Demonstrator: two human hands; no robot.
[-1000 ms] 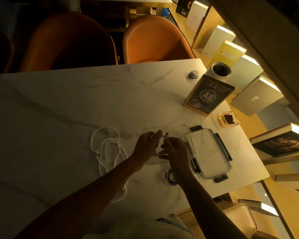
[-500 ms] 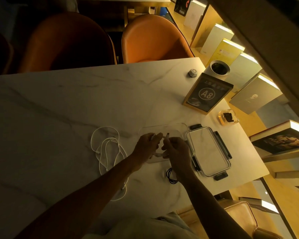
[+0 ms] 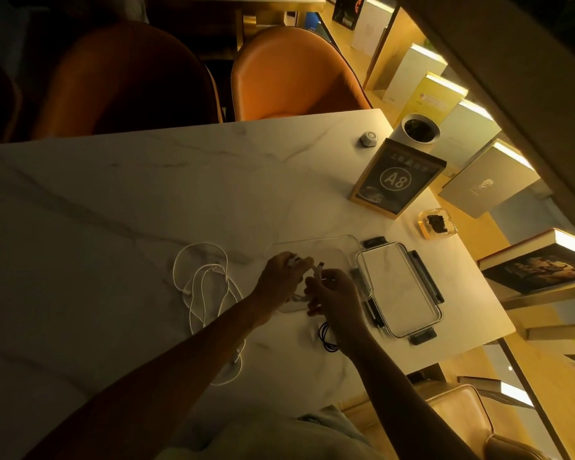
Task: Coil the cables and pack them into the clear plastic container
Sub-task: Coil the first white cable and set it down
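Both my hands meet over the clear plastic container (image 3: 326, 247) at the table's near middle. My left hand (image 3: 281, 282) pinches one end of a short pale cable (image 3: 314, 272), and my right hand (image 3: 334, 295) grips the same cable, whose dark plug sticks up between the hands. A loose white cable (image 3: 203, 287) lies in loops on the marble table to the left of my left forearm. Just under my right wrist lies a thin black cable (image 3: 326, 340). The container's lid (image 3: 400, 290), with dark clips, lies flat to the right.
A framed "A8" sign (image 3: 397, 179), a white cup (image 3: 419, 131), a small white knob (image 3: 368, 139) and a small amber dish (image 3: 437, 224) stand at the table's right side. Books line a lit shelf beyond. Two orange chairs (image 3: 289, 74) face the far edge.
Both hands stay together over the container, working the short cable; their fingers have shifted only slightly. The white and black cables have not moved.
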